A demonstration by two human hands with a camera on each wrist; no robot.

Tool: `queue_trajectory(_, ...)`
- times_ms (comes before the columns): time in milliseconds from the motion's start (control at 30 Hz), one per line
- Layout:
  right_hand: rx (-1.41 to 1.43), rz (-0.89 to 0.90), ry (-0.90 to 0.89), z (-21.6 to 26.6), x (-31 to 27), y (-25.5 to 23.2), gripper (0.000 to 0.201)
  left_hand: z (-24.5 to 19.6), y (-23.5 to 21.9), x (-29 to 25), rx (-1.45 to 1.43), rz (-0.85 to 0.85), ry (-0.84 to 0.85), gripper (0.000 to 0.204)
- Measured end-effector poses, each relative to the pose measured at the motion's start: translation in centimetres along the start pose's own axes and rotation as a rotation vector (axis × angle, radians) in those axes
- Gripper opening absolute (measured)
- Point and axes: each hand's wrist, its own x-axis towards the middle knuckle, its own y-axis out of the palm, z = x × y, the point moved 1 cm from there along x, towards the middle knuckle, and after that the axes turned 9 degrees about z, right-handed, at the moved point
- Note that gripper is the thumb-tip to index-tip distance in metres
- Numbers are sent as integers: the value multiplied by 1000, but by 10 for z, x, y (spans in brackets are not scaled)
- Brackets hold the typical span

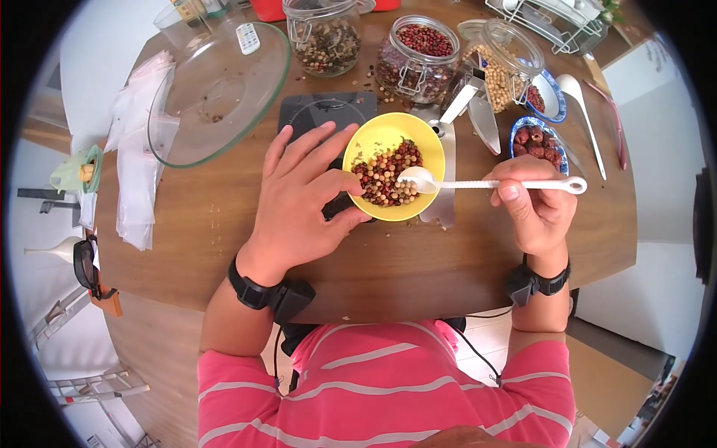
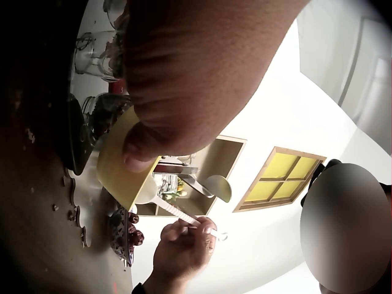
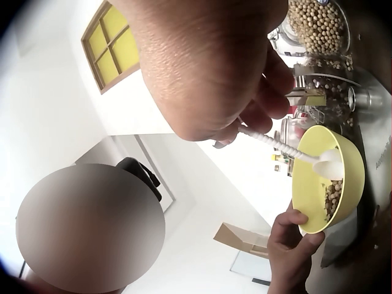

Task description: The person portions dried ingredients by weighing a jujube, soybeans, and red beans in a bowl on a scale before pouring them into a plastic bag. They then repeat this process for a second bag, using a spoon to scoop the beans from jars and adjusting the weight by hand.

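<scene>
A yellow bowl (image 1: 414, 132) holds mixed red, tan and dark beans. The left hand (image 1: 302, 201) grips its left rim between thumb and fingers; in the right wrist view, this hand (image 3: 289, 251) holds the edge of the bowl (image 3: 352, 177). Pinched in the right hand (image 1: 536, 205) is the handle of a white spoon (image 1: 478, 184), whose head rests among the beans at the bowl's right side. The left wrist view shows the spoon (image 2: 174, 211) reaching from the right hand (image 2: 180, 254) into the tilted bowl (image 2: 116, 165).
Behind the bowl stand a dark scale (image 1: 306, 108), jars of beans (image 1: 325, 45) and red beans (image 1: 418, 63), and an open jar of tan beans (image 1: 499, 82). A glass lid (image 1: 216, 89) and plastic bags (image 1: 138, 179) lie left. Right are a dish of dried red fruit (image 1: 536, 142) and a white ladle (image 1: 586, 112).
</scene>
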Motion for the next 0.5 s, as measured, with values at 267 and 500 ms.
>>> queue_trajectory(267, 255, -41, 92, -10, -3, 4, 11, 1, 1, 0, -21, -6, 7, 35)
queue_trajectory(500, 311, -31, 115, -15, -3, 1, 10, 1, 0, 0, -20, -11, 9, 36)
